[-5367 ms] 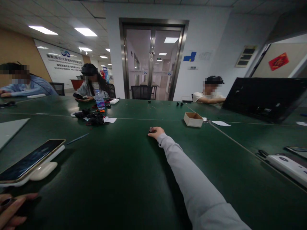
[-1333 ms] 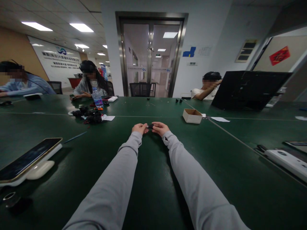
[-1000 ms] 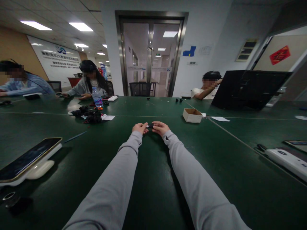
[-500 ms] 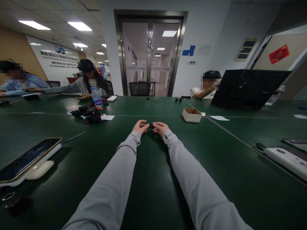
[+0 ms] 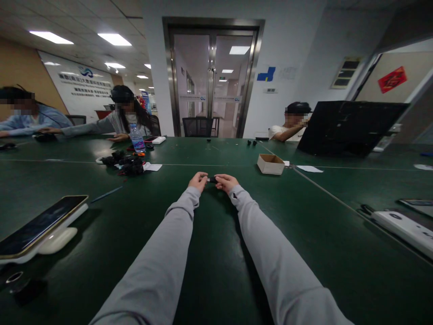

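Dim, ceiling panels [image 5: 51, 37] aglare, dark table [image 5: 209, 271], wide-angle bending at edges.

An office meeting room: a long green surface [image 5: 101, 225] shared by seated co-workers, glass double doors [image 5: 212, 85], ceiling light panels [image 5: 115, 39], a company sign wall [image 5: 84, 85] and a laptop [image 5: 348, 126].

At frame centre, the left hand [image 5: 198, 181] and right hand [image 5: 226, 182] pinch a small dark part [image 5: 212, 179] between their fingertips just above the green surface [image 5: 209, 253]. A cardboard box [image 5: 270, 164] sits to the right, a phone [image 5: 40, 224] lower left.
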The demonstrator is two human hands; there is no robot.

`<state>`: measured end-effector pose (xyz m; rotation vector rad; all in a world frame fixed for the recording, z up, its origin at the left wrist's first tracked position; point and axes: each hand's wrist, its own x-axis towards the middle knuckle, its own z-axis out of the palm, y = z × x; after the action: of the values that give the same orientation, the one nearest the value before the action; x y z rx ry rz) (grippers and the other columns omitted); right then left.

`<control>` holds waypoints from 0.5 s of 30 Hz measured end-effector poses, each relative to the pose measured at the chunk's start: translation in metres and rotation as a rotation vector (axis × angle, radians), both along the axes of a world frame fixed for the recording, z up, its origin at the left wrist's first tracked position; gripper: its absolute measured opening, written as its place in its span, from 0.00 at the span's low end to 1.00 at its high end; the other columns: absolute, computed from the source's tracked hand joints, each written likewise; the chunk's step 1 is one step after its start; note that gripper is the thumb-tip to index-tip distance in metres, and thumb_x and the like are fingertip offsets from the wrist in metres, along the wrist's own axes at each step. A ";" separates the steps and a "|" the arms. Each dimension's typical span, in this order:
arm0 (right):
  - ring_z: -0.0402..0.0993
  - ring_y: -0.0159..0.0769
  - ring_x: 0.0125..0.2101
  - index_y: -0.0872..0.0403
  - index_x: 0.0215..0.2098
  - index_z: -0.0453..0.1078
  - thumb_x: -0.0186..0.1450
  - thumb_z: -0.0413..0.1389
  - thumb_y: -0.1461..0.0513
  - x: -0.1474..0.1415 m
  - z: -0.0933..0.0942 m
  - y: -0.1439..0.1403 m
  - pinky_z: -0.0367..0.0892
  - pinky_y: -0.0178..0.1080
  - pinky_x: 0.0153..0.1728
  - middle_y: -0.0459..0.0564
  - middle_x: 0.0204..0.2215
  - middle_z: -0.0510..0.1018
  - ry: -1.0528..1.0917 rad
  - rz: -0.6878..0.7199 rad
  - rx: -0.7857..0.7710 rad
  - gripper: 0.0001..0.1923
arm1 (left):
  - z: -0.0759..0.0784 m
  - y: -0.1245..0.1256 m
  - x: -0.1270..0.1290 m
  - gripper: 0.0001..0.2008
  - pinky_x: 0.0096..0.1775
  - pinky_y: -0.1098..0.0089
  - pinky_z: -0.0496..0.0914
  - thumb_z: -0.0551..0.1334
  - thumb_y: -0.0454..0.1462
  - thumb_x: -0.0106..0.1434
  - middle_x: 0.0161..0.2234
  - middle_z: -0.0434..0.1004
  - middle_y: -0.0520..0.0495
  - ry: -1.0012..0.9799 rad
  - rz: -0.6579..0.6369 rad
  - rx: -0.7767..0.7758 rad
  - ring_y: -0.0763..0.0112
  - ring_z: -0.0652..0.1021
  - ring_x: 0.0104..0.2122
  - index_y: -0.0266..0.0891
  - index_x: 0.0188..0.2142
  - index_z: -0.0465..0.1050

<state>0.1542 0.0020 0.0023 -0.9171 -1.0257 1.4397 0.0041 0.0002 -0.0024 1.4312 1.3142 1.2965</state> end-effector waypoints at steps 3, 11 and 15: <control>0.69 0.26 0.15 0.60 0.28 0.72 0.51 0.62 0.70 0.001 0.000 0.000 0.67 0.27 0.15 0.47 0.16 0.74 0.004 0.018 0.006 0.06 | 0.001 -0.001 0.000 0.15 0.18 0.81 0.58 0.60 0.39 0.54 0.24 0.69 0.52 -0.012 -0.004 -0.014 0.81 0.66 0.17 0.38 0.41 0.66; 0.69 0.26 0.15 0.59 0.28 0.72 0.51 0.62 0.69 0.002 0.000 -0.001 0.67 0.27 0.16 0.47 0.15 0.73 0.011 0.042 0.022 0.06 | 0.003 -0.005 0.001 0.19 0.20 0.79 0.60 0.62 0.35 0.49 0.25 0.69 0.52 0.005 -0.055 -0.001 0.79 0.67 0.20 0.39 0.43 0.66; 0.69 0.27 0.16 0.59 0.29 0.72 0.50 0.62 0.69 0.003 0.002 -0.003 0.68 0.28 0.17 0.47 0.17 0.74 -0.008 0.057 0.017 0.07 | 0.004 -0.006 0.001 0.14 0.20 0.78 0.59 0.56 0.41 0.56 0.17 0.64 0.54 0.016 -0.083 -0.056 0.79 0.64 0.16 0.38 0.40 0.68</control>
<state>0.1575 -0.0014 0.0038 -0.8881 -1.0759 1.4739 0.0051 -0.0057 0.0015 1.4441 1.2784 1.1877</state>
